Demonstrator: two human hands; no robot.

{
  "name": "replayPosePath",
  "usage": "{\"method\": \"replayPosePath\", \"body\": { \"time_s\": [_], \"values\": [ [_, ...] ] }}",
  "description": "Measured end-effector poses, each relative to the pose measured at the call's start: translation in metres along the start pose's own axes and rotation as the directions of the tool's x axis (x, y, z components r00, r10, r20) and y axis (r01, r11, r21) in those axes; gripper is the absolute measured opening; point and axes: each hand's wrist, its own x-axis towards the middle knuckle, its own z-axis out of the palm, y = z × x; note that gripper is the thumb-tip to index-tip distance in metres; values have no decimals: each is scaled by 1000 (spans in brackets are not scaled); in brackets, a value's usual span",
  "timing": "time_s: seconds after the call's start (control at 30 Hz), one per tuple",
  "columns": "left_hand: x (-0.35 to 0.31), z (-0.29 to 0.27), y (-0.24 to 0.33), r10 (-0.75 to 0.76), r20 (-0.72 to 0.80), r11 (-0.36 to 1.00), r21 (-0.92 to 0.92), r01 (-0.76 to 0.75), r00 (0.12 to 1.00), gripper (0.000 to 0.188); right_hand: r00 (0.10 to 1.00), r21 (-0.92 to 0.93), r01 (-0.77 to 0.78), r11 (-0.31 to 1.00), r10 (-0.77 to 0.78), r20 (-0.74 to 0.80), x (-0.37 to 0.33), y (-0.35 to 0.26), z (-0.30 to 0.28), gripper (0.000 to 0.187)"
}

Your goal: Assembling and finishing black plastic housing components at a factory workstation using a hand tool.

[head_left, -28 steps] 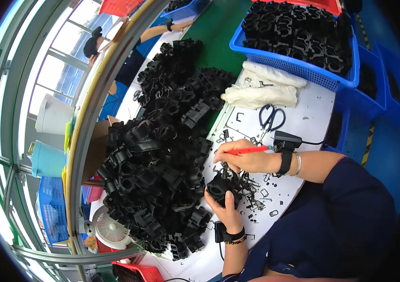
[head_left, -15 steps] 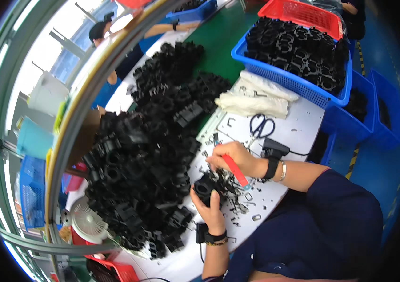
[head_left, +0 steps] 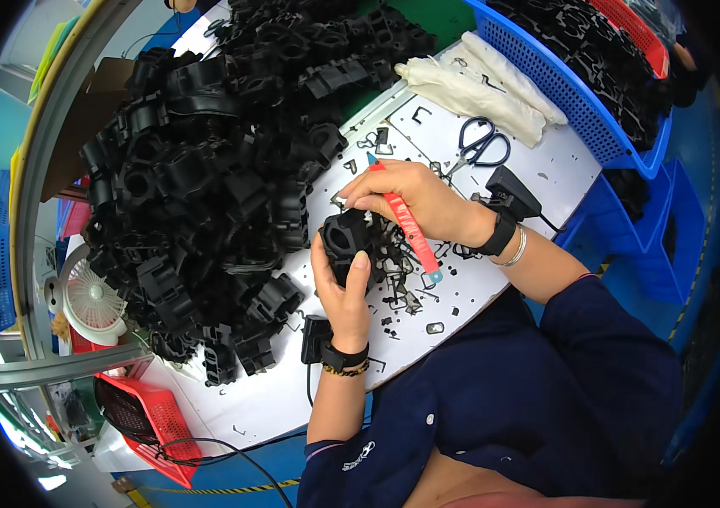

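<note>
My left hand (head_left: 345, 296) is closed around a black plastic part (head_left: 345, 237) with a round hole, holding it above the white table (head_left: 479, 292). Just beyond it, my right hand (head_left: 411, 199) grips a slim red tool (head_left: 411, 227) with teal ends. Its exact kind I cannot make out. The right fingertips are close to the top of the part; whether they touch it is unclear. Under and beside the hands lie many small black trimmings (head_left: 402, 288). To the left rises a big heap of similar black parts (head_left: 199, 178).
Dark-handled scissors (head_left: 483, 144) and white cloth gloves (head_left: 479, 89) lie beyond my right hand. A black boxy device with a cable (head_left: 512, 193) sits by each wrist. A blue basket of black parts (head_left: 567, 89) stands far right; a small white fan (head_left: 93, 296) and red basket (head_left: 169, 419) are left.
The whole view has shifted, so the hands and heap appear higher and further left. Both hands keep their hold, and the right remains close to the part.
</note>
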Motion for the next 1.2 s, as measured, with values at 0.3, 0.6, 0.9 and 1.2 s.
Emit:
{"method": "replayPosePath", "body": {
  "time_s": [0.3,0.6,0.9,1.2],
  "values": [
    [3,3,4,86,21,992,95,-88,996,66,996,144,-43,989,32,81,2,-17,-9,17],
    [7,3,7,423,16,754,549,-361,906,63,961,248,-208,946,150,234,2,-12,-13,16],
    [3,4,5,275,-39,918,308,-251,961,65,993,138,77,988,-88,78,1,-15,-4,13],
    [5,4,2,17,-34,982,-190,-24,999,57,964,278,-190,942,232,-127,2,6,-11,15]
  ]
}}
